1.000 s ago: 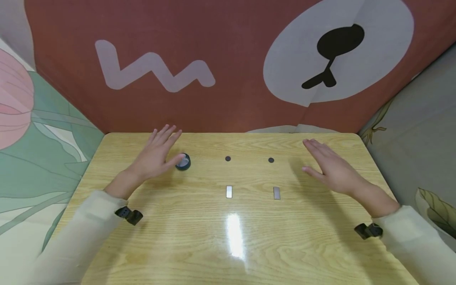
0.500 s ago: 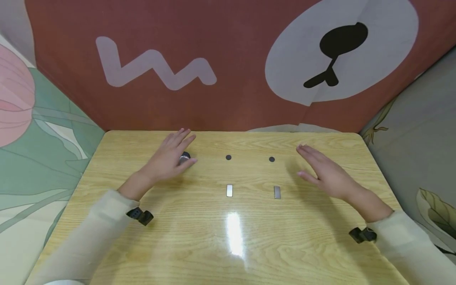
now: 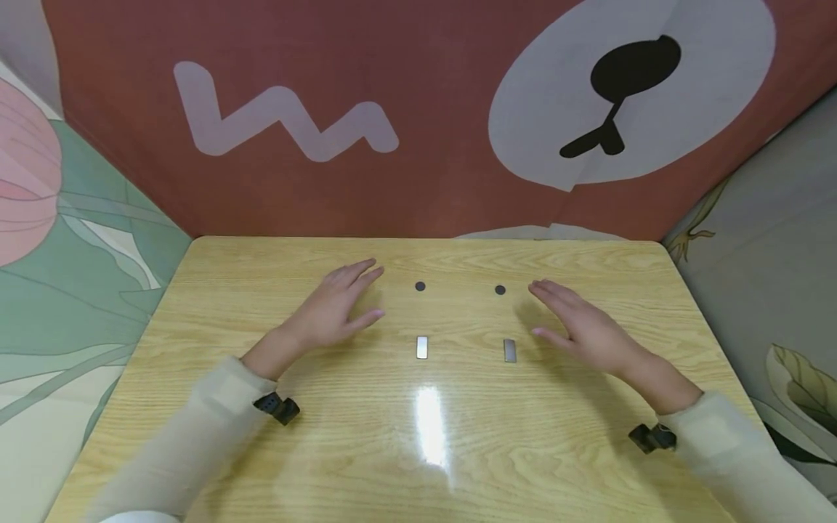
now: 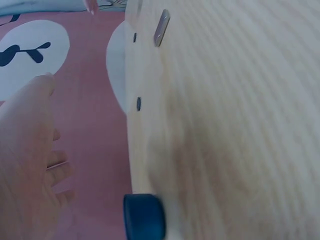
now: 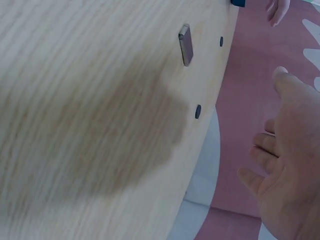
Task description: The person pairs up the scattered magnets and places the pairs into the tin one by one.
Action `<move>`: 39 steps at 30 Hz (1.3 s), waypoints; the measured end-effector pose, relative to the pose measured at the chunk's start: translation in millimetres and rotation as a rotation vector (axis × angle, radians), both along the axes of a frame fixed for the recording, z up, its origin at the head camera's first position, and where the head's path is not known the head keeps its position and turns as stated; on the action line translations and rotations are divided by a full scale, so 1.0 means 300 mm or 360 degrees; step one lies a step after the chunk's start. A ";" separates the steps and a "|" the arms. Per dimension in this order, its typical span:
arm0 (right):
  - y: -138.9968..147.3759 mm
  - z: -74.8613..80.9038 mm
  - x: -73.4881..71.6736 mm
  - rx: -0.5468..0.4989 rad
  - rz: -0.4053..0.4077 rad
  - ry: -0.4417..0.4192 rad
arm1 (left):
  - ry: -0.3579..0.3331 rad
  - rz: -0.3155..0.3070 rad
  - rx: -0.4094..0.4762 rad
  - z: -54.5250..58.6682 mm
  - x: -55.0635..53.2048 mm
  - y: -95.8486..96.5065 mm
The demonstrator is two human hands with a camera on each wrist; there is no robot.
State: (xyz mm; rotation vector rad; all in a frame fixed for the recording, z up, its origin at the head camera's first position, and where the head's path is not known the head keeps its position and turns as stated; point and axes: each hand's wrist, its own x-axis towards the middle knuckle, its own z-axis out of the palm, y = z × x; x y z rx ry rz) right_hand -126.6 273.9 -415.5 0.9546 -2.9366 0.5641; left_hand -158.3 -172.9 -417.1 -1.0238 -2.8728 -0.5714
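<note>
My left hand (image 3: 336,309) hovers over the table's left half, fingers extended and holding nothing. In the head view it covers a round dark-blue ring-like object (image 4: 145,217), which shows below the hand in the left wrist view. My right hand (image 3: 585,327) hovers on the right with fingers straight, also holding nothing. Between the hands lie two small dark discs, a left disc (image 3: 421,286) and a right disc (image 3: 500,290). Nearer to me are two small flat rectangular pieces, a shiny left piece (image 3: 422,347) and a greyer right piece (image 3: 510,350).
The wood-grain table (image 3: 366,443) carries a bright light reflection (image 3: 431,428). A reddish printed cloth (image 3: 431,196) stands behind its back edge, with a flowered cloth (image 3: 98,254) on the left and a grey one (image 3: 771,254) on the right. Each wrist wears a small black camera.
My left hand has moved right, past and over the blue round object, which it now hides in the head view. My right hand has drifted left and slightly nearer. The discs and rectangular pieces stay put.
</note>
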 end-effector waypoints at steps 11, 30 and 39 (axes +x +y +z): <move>-0.013 -0.042 0.019 -0.0052 0.0039 -0.0017 | -0.0075 -0.0082 -0.0029 -0.057 0.016 0.039; -0.029 -0.097 0.045 0.0011 0.0051 -0.0124 | -0.0104 -0.0118 -0.0045 -0.131 0.041 0.119; -0.041 -0.122 0.047 0.0002 0.0050 -0.0146 | -0.0178 -0.0108 -0.0044 -0.157 0.056 0.161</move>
